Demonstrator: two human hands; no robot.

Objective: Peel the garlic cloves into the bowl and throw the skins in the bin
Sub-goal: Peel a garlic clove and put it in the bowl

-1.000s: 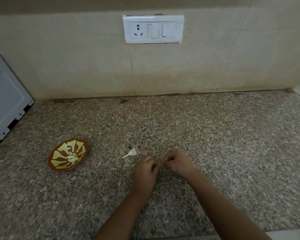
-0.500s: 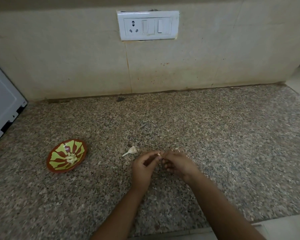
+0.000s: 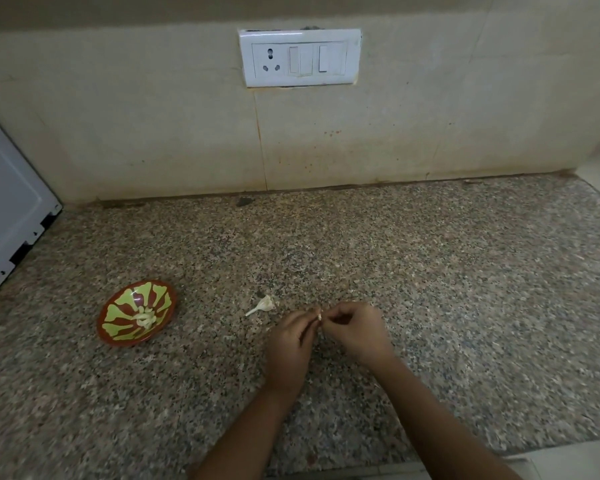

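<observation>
My left hand and my right hand meet fingertip to fingertip over the granite counter and pinch a small garlic clove between them; only a pale tip of it shows. A red bowl with a green pattern stands to the left, with several peeled cloves in its middle. A white garlic stem with scraps of skin lies on the counter just left of and beyond my hands. No bin is in view.
A white appliance panel leans at the far left. A tiled wall with a white socket and switch plate rises behind the counter. The counter's front edge runs just below my forearms.
Both hands stay together on the clove and have shifted slightly. The camera view has tilted a little, so the wall plate sits lower in the frame than half a second ago.
</observation>
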